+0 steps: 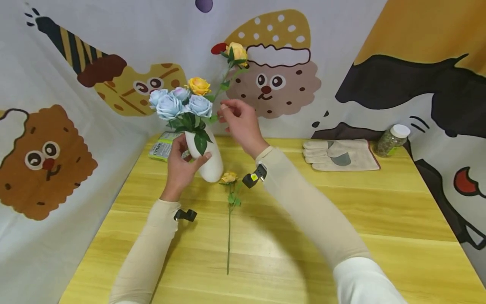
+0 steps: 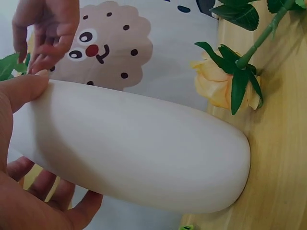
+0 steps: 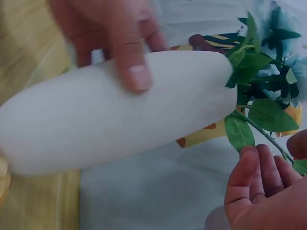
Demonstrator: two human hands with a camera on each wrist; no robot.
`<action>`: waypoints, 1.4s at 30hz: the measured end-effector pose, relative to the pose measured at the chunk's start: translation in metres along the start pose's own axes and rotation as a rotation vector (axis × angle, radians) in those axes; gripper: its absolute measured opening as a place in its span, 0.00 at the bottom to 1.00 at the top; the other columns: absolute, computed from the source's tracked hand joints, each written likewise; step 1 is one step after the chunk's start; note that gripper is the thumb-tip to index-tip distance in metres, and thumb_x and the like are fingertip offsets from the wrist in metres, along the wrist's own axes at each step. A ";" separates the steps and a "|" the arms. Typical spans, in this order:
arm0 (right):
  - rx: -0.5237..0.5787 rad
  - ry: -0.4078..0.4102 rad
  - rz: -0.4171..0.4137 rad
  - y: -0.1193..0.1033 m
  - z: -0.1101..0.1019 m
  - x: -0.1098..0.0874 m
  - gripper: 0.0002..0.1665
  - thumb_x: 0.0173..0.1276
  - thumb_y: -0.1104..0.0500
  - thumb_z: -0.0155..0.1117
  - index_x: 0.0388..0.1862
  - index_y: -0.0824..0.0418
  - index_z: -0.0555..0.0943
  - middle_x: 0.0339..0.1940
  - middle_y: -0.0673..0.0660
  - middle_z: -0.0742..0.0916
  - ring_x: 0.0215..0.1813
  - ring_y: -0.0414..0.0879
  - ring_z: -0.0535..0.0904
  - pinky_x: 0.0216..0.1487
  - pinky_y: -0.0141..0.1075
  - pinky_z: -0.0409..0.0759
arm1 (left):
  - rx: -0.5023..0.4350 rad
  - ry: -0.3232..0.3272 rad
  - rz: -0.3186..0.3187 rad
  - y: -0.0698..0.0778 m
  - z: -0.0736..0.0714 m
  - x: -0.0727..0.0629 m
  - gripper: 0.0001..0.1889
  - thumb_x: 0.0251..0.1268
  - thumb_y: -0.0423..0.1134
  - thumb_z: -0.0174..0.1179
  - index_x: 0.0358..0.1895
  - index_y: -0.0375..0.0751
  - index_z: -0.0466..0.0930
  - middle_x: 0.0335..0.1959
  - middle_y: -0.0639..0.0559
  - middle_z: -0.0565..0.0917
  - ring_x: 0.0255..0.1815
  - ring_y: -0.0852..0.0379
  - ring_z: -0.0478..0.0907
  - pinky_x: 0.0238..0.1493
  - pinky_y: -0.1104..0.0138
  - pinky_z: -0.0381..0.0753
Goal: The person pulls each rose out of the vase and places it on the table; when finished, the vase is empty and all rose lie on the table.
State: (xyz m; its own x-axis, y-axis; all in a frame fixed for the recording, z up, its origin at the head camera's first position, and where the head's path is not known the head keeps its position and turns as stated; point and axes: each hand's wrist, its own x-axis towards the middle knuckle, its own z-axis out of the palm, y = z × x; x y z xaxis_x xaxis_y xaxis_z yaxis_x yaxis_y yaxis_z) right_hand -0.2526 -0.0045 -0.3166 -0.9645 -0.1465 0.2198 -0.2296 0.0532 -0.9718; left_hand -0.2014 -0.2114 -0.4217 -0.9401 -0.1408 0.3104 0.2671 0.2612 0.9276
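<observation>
A white vase point(image 1: 210, 159) leans over the far part of the table, held near its neck by my left hand point(image 1: 181, 166). In the left wrist view, the thumb lies on one side and the fingers curl round the other. Pale blue roses point(image 1: 169, 106) and an orange-yellow rose point(image 1: 199, 86) fill its mouth. A taller yellow rose point(image 1: 237, 52) rises from it at a slant. My right hand point(image 1: 244, 124) is at that rose's stem point(image 3: 266, 135), its thumb and curled fingers on either side. Another yellow rose point(image 1: 229, 177) lies on the table below the vase.
Behind my left hand lies a green and grey packet point(image 1: 161, 147). A pale work glove point(image 1: 341, 155) and a white-lidded jar point(image 1: 392, 140) sit at the back right of the wooden table point(image 1: 379, 219). A cartoon-printed cloth point(image 1: 197, 38) hangs behind.
</observation>
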 end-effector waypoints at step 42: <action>0.510 0.232 -0.073 -0.022 -0.010 0.017 0.13 0.76 0.65 0.67 0.55 0.59 0.77 0.48 0.63 0.90 0.40 0.48 0.91 0.40 0.36 0.90 | 0.029 0.003 -0.033 0.005 0.000 -0.001 0.41 0.58 0.41 0.80 0.73 0.41 0.67 0.66 0.44 0.77 0.62 0.49 0.77 0.59 0.57 0.80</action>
State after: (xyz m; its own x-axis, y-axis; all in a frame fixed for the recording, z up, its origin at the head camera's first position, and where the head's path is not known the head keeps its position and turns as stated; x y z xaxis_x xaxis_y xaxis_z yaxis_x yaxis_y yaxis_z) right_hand -0.2656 0.0017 -0.2903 -0.9651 0.0925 0.2450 -0.2603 -0.4412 -0.8589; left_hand -0.1992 -0.2099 -0.4174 -0.9477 -0.1528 0.2802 0.2295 0.2837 0.9311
